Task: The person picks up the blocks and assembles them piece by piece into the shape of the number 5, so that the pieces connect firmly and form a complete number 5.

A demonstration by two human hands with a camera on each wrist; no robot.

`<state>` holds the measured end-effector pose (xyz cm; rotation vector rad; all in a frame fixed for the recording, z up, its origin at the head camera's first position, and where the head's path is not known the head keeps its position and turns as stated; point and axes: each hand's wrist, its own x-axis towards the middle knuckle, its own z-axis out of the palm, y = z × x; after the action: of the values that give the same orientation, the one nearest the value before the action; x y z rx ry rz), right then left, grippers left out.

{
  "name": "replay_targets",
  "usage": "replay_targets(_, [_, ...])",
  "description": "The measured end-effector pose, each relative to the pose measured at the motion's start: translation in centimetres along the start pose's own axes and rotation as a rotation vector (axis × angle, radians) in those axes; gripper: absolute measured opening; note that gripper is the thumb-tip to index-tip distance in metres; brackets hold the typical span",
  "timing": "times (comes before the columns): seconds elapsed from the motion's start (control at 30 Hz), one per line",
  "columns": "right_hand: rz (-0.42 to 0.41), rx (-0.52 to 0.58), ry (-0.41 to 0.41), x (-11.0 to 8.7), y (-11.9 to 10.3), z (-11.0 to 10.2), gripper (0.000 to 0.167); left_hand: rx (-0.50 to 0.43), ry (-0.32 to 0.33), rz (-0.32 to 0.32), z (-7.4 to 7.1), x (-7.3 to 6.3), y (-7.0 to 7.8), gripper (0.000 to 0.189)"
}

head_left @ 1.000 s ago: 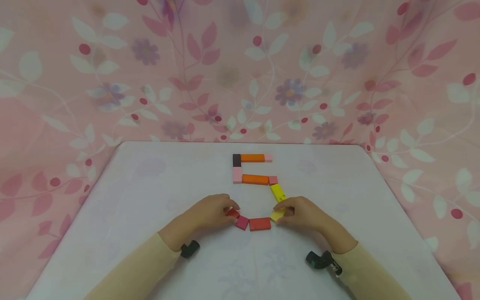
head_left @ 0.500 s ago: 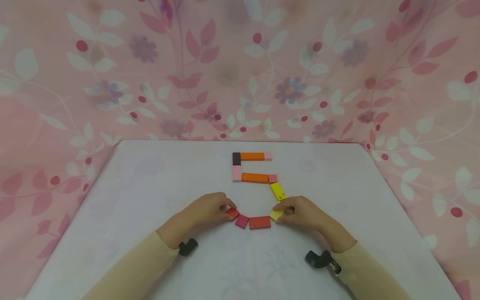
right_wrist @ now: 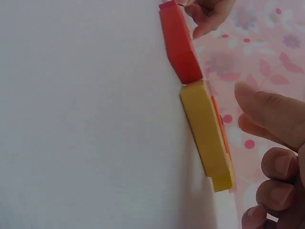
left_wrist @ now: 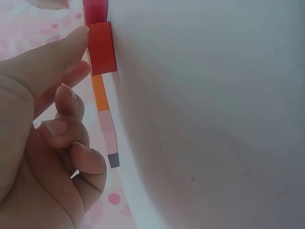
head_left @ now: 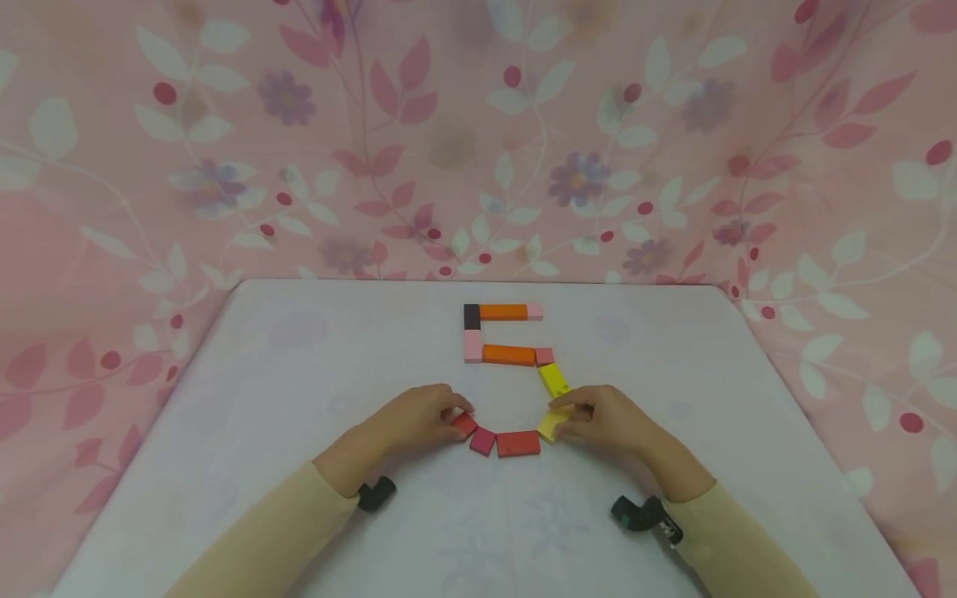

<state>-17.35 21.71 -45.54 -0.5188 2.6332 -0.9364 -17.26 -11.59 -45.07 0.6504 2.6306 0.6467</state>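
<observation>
In the head view my left hand (head_left: 420,418) pinches a small red block (head_left: 464,425) at the left end of a curved row of flat blocks. The left wrist view has my thumb at the edge of this red block (left_wrist: 102,50), the other fingers curled below. Beside it lie a crimson block (head_left: 483,442) and a longer red block (head_left: 518,444). My right hand (head_left: 607,422) is just right of a pale yellow block (head_left: 550,427). From the right wrist, thumb and index finger stand apart from that yellow block (right_wrist: 204,126), the other fingers loosely bent.
A brighter yellow block (head_left: 553,379) joins the curve to a pink block (head_left: 544,356) and an orange block (head_left: 508,355). Farther back come a light pink block (head_left: 473,346), a black block (head_left: 472,316) and another orange block (head_left: 503,312). Floral cloth (head_left: 478,166) surrounds the white table (head_left: 336,332).
My left hand has drawn the small red block slightly left and down. My right hand has shifted a little right, its fingertips easing off the pale yellow block.
</observation>
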Motion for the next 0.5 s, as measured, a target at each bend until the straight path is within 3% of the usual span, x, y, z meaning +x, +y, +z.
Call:
replay_targets(0.17, [-0.006, -0.006, 0.065, -0.18, 0.32, -0.91, 0.025, -0.009, -0.003, -0.003, 0.09, -0.03, -0.03, 0.037])
replay_targets(0.5, [0.024, 0.025, -0.006, -0.16, 0.69, -0.55, 0.028, -0.019, 0.006, 0.029, 0.03, -0.07, -0.17, 0.034])
